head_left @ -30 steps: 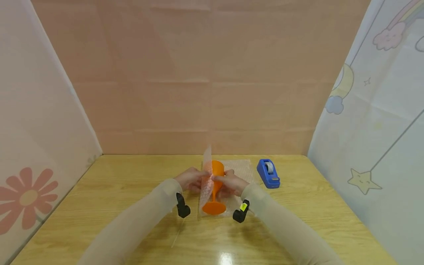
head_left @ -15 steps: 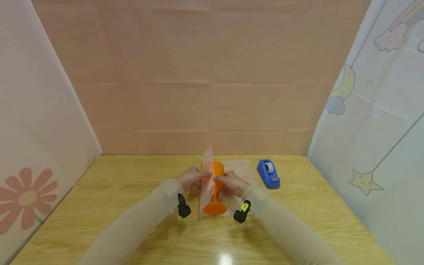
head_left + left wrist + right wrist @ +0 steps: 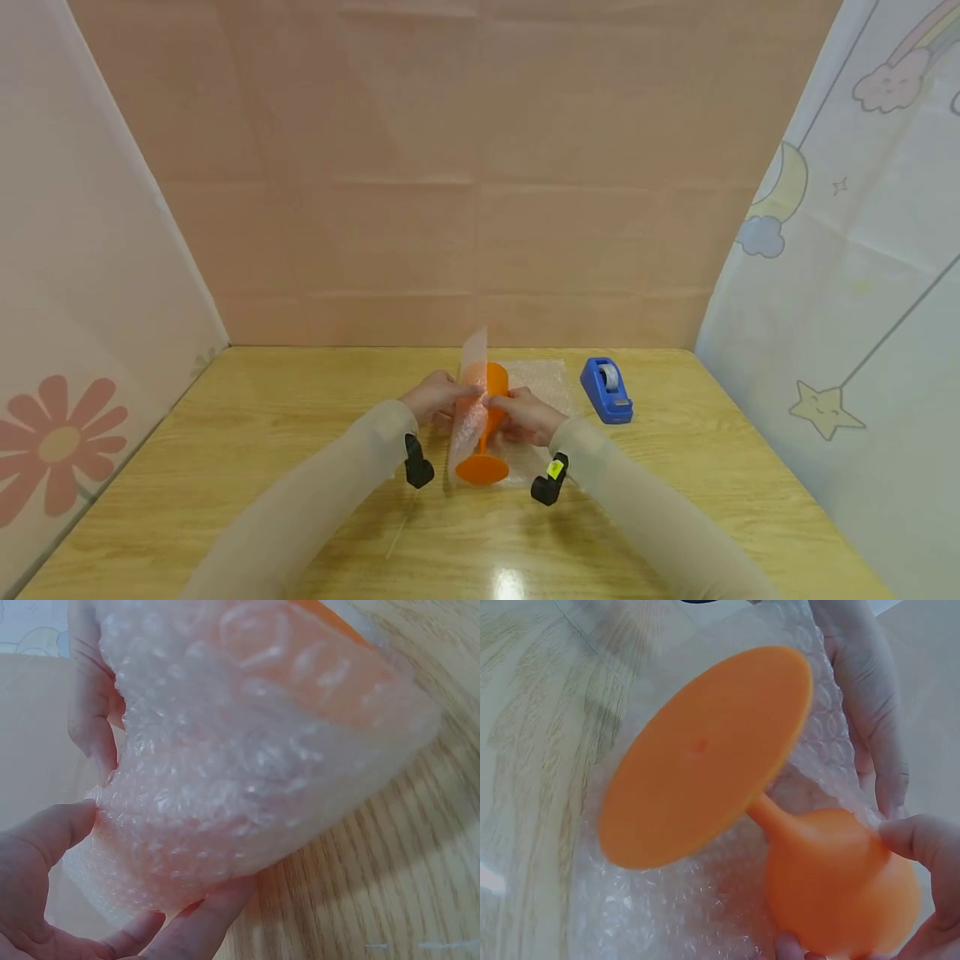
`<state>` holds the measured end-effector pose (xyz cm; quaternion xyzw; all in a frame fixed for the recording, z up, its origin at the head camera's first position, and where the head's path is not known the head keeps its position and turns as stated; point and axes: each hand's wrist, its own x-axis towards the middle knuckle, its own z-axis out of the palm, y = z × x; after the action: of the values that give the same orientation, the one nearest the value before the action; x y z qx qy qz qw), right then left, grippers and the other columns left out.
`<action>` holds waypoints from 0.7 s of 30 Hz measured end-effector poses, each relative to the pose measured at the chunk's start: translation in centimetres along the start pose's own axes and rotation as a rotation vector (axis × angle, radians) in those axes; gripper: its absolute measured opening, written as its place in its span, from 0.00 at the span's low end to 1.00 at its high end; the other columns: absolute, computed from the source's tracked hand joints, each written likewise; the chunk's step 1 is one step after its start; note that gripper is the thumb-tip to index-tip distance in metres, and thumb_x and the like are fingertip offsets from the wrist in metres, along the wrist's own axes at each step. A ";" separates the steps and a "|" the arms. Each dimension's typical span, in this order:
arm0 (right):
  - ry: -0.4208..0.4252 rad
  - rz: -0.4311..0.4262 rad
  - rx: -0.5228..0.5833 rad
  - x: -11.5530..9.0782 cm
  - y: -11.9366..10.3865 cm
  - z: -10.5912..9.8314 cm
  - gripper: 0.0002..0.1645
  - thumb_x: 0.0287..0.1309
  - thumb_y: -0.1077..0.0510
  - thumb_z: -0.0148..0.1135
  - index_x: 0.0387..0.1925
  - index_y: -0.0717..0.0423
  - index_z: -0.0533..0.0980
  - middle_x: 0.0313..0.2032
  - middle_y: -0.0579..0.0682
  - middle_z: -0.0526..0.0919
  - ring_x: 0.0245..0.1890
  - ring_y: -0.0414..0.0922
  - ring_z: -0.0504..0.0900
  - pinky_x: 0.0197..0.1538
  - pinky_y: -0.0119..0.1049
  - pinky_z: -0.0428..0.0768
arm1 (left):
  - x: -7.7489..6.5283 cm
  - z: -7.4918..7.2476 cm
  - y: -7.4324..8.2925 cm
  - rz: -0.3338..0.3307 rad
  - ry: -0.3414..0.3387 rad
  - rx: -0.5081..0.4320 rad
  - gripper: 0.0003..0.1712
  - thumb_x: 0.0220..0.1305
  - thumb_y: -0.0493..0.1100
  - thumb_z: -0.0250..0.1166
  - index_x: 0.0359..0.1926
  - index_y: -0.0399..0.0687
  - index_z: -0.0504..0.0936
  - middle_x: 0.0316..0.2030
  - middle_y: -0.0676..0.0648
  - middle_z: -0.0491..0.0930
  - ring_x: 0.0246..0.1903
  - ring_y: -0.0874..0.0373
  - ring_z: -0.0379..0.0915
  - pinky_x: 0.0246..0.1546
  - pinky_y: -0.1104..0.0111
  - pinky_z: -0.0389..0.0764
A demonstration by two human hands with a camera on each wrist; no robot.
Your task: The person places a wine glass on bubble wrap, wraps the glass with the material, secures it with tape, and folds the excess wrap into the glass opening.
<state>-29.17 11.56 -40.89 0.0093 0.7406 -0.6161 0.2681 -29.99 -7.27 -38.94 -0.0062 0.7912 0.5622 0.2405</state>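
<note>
An orange goblet lies on its side on a sheet of bubble wrap, its round base toward me. In the head view, my left hand pinches the sheet's raised left part, which covers the left side of the bowl. The left wrist view shows that hand's thumb and fingers on the bubble wrap, with orange showing through. My right hand grips the goblet's bowl from the right, thumb on top. The stem and base stay uncovered in the right wrist view, where the goblet hides some of the right fingers.
To the right of the bubble wrap stands a blue tape dispenser with a roll in it. Everything rests on a wooden table. A pinkish backdrop rises along the far edge, with patterned sheets at both sides.
The raised bubble wrap flap has tilted slightly to the right over the bowl, with my left hand shifting a little right. My right hand keeps its grip on the goblet.
</note>
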 end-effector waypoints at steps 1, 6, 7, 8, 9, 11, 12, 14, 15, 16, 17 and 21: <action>-0.001 0.000 0.007 0.0 0.0 0.0 0.20 0.66 0.51 0.55 0.48 0.63 0.72 0.28 0.46 0.79 0.25 0.40 0.72 0.33 0.30 0.73 | 0.0 0.0 0.1 -0.001 0.005 0.003 0.20 0.62 0.52 0.66 0.37 0.38 0.72 0.36 0.45 0.77 0.35 0.52 0.79 0.41 0.56 0.83; -0.008 0.015 0.047 0.2 0.2 0.0 0.20 0.65 0.52 0.55 0.50 0.63 0.72 0.28 0.46 0.80 0.27 0.40 0.74 0.35 0.31 0.76 | 0.1 0.1 0.2 -0.016 0.025 0.016 0.23 0.61 0.53 0.67 0.41 0.38 0.71 0.41 0.43 0.76 0.39 0.50 0.78 0.44 0.54 0.82; -0.010 0.020 0.057 0.2 0.2 0.0 0.20 0.65 0.52 0.55 0.50 0.63 0.72 0.29 0.46 0.80 0.27 0.40 0.75 0.36 0.31 0.76 | 0.1 0.1 0.2 -0.015 0.029 0.021 0.23 0.61 0.53 0.67 0.39 0.38 0.70 0.40 0.44 0.76 0.38 0.50 0.78 0.44 0.54 0.82; -0.014 0.024 0.067 0.2 0.2 0.0 0.20 0.65 0.52 0.54 0.51 0.63 0.71 0.29 0.46 0.80 0.28 0.40 0.75 0.36 0.32 0.77 | 0.1 0.1 0.2 -0.012 0.032 0.024 0.22 0.61 0.53 0.67 0.37 0.40 0.69 0.39 0.45 0.75 0.37 0.51 0.77 0.43 0.55 0.82; -0.015 0.029 0.081 0.2 0.3 0.0 0.20 0.66 0.53 0.54 0.52 0.63 0.71 0.29 0.46 0.79 0.28 0.40 0.74 0.37 0.32 0.77 | 0.1 0.1 0.2 -0.010 0.033 0.021 0.21 0.61 0.53 0.67 0.35 0.40 0.69 0.37 0.45 0.75 0.35 0.52 0.76 0.42 0.56 0.82; -0.022 0.036 0.103 0.2 0.3 0.0 0.20 0.66 0.53 0.54 0.53 0.63 0.69 0.31 0.47 0.78 0.30 0.40 0.74 0.39 0.33 0.77 | 0.2 0.1 0.1 -0.008 0.033 0.007 0.21 0.61 0.52 0.67 0.31 0.42 0.68 0.33 0.47 0.75 0.32 0.53 0.75 0.39 0.57 0.82; -0.025 0.038 0.113 0.2 0.4 0.0 0.21 0.66 0.53 0.53 0.54 0.63 0.68 0.31 0.47 0.77 0.30 0.40 0.74 0.40 0.34 0.77 | 0.2 0.1 0.0 -0.007 0.033 -0.001 0.21 0.62 0.52 0.67 0.30 0.43 0.68 0.32 0.47 0.74 0.31 0.54 0.75 0.38 0.58 0.82; -0.029 0.040 0.126 0.2 0.4 0.0 0.21 0.67 0.54 0.53 0.55 0.63 0.67 0.32 0.47 0.77 0.31 0.41 0.74 0.41 0.35 0.78 | 0.2 0.1 -0.1 -0.010 0.030 -0.020 0.20 0.63 0.51 0.66 0.31 0.43 0.67 0.32 0.47 0.73 0.31 0.53 0.74 0.38 0.58 0.82; -0.030 0.040 0.132 0.2 0.4 0.0 0.22 0.67 0.54 0.53 0.55 0.63 0.66 0.33 0.48 0.77 0.32 0.41 0.74 0.42 0.35 0.78 | 0.2 0.0 -0.1 -0.018 0.029 -0.033 0.20 0.63 0.51 0.66 0.33 0.42 0.67 0.34 0.46 0.73 0.32 0.53 0.75 0.38 0.58 0.82; -0.033 0.039 0.135 0.2 0.4 0.0 0.22 0.67 0.54 0.52 0.56 0.64 0.66 0.33 0.48 0.77 0.32 0.41 0.75 0.43 0.35 0.78 | 0.2 0.0 -0.1 -0.025 0.029 -0.042 0.20 0.64 0.51 0.65 0.36 0.41 0.67 0.36 0.45 0.73 0.34 0.52 0.76 0.39 0.58 0.82; -0.034 0.040 0.138 0.2 0.4 0.0 0.22 0.67 0.54 0.52 0.56 0.64 0.66 0.34 0.48 0.77 0.32 0.41 0.75 0.43 0.35 0.78 | 0.2 -0.1 -0.2 -0.029 0.027 -0.048 0.21 0.64 0.51 0.65 0.39 0.41 0.66 0.38 0.44 0.73 0.36 0.51 0.76 0.40 0.57 0.82; -0.040 0.048 0.155 0.1 0.4 -0.1 0.22 0.67 0.54 0.52 0.56 0.63 0.65 0.34 0.49 0.77 0.33 0.41 0.74 0.44 0.35 0.78 | 0.1 -0.4 -0.2 -0.057 0.019 -0.085 0.25 0.64 0.51 0.65 0.48 0.39 0.65 0.44 0.39 0.73 0.40 0.48 0.77 0.42 0.57 0.83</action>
<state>-29.16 11.74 -41.24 0.0354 0.6845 -0.6651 0.2962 -30.15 -7.67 -39.07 -0.0444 0.7686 0.5880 0.2483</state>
